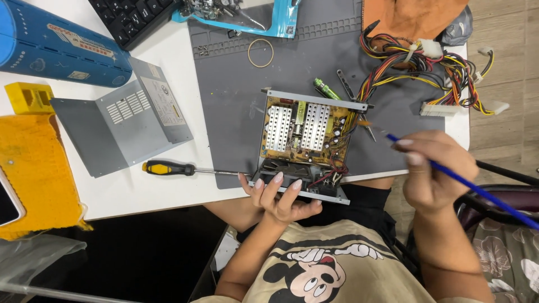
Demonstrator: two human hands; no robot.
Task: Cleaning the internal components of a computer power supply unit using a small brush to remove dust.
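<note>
blue brush point(466, 185) in right hand point(435, 171) points bristles-left at open power supply point(306, 140).

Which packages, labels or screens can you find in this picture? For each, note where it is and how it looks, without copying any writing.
Blue tube package: top left of the table, lying down, small stickers on it.
Label: on the grey metal cover, a pale rectangle.
Blue plastic bag: top centre on the grey mat, holding small metal parts.
Phone screen: left edge, dark.
</note>
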